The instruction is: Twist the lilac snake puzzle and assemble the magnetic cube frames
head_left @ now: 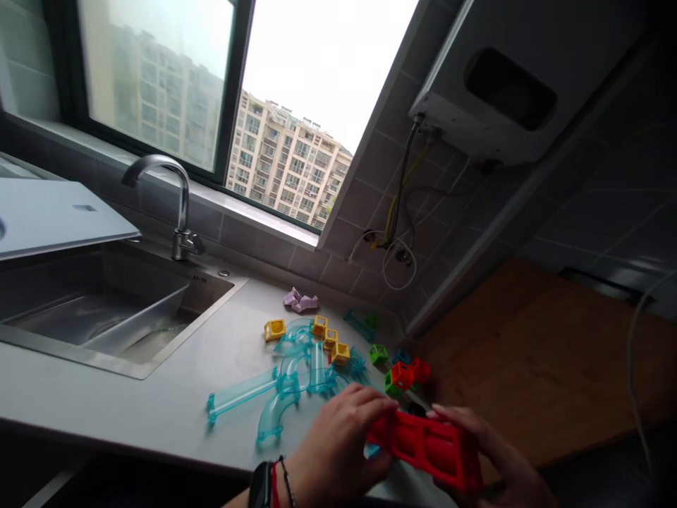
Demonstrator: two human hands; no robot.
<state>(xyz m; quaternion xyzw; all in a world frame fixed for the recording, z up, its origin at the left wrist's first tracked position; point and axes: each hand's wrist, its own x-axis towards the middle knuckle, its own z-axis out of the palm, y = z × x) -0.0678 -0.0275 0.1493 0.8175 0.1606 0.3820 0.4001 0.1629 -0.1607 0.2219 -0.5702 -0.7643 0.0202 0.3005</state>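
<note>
Both hands grip a long red hollow piece (423, 446) with square openings in its sides, like cube frames joined in a row. Around its left end the fingers of my left hand (343, 437) are wrapped. My right hand (491, 444) holds the other end, partly hidden behind the piece. Just beyond them on the counter lie clear blue track pieces (288, 384), both straight and curved. Yellow cube frames (331, 339), green cube frames (378, 354) and red cube frames (403, 375) sit nearby. A few small lilac pieces (300, 301) lie farther back.
A steel sink (153, 363) with a curved faucet (183, 204) is set into the white counter (174, 416) at left, a white board (58, 212) across its back. A brown wooden board (529, 360) stands at right. A white wall unit (497, 85) with hanging cables is above.
</note>
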